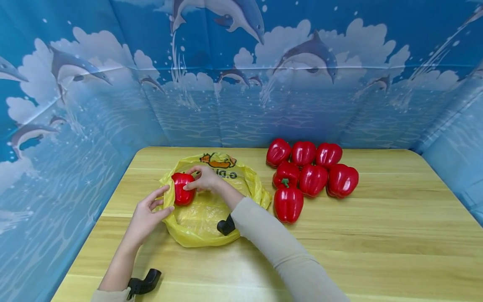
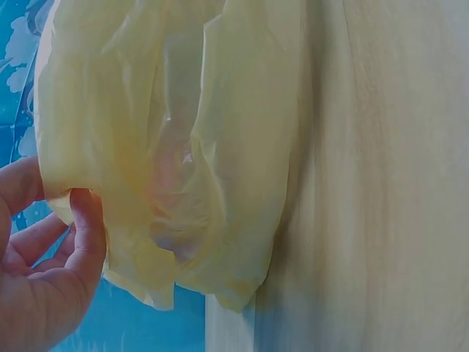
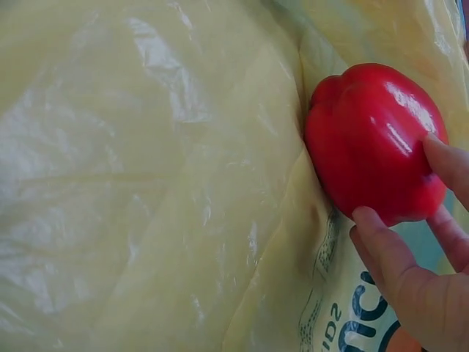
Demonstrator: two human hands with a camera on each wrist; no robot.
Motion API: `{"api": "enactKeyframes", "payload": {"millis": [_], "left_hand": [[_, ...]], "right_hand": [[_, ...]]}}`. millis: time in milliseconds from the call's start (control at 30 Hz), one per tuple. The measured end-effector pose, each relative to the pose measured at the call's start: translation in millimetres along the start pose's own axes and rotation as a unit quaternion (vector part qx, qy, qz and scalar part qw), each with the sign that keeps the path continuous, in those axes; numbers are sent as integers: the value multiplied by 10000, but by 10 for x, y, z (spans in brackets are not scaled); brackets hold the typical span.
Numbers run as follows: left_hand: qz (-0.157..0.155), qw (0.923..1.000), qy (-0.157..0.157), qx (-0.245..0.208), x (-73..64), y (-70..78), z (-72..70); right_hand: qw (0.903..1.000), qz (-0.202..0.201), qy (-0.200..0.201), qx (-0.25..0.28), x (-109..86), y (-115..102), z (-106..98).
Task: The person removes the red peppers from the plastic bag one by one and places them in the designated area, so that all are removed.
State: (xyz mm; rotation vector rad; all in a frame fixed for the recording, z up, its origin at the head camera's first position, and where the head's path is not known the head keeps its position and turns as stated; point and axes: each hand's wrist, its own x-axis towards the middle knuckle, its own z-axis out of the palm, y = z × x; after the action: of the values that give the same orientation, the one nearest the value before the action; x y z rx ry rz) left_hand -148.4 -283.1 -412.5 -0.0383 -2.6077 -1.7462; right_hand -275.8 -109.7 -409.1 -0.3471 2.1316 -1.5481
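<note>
A yellow plastic bag (image 1: 205,216) lies spread open on the table, dark print on its far inner side. With thumb and fingertips, my right hand (image 1: 205,178) holds a glossy red bell pepper (image 1: 182,191) inside the bag's left part. The right wrist view shows that bell pepper (image 3: 374,147) against the yellow film, fingers at its side and lower edge. My left hand (image 1: 149,214) pinches the bag's left rim beside the pepper. In the left wrist view, thumb and fingers of the left hand (image 2: 51,271) grip the film, and a reddish shape shows faintly through it.
Several red bell peppers (image 1: 313,180) stand in a cluster right of the bag, one with its green stem toward me. The wooden table (image 1: 377,243) carries everything. Behind and at the sides hangs a blue dolphin-print curtain (image 1: 241,109). Each wrist wears a black camera mount (image 1: 145,283).
</note>
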Motion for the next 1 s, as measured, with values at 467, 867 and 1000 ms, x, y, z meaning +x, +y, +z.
{"api": "enactKeyframes", "payload": {"millis": [467,867,1000], "left_hand": [[63,9999,25,-81,-5,-7,-14],[112,9999,33,-47,-2,-18,4],[108,9999,42,-22,-2,-29,-3]], "right_hand": [[9991,94,-356,202,-94,-28,-47],[9987,34,-451,252,-271,-48,-156],[9985,16,-446,314,-317,-46,-184]]}}
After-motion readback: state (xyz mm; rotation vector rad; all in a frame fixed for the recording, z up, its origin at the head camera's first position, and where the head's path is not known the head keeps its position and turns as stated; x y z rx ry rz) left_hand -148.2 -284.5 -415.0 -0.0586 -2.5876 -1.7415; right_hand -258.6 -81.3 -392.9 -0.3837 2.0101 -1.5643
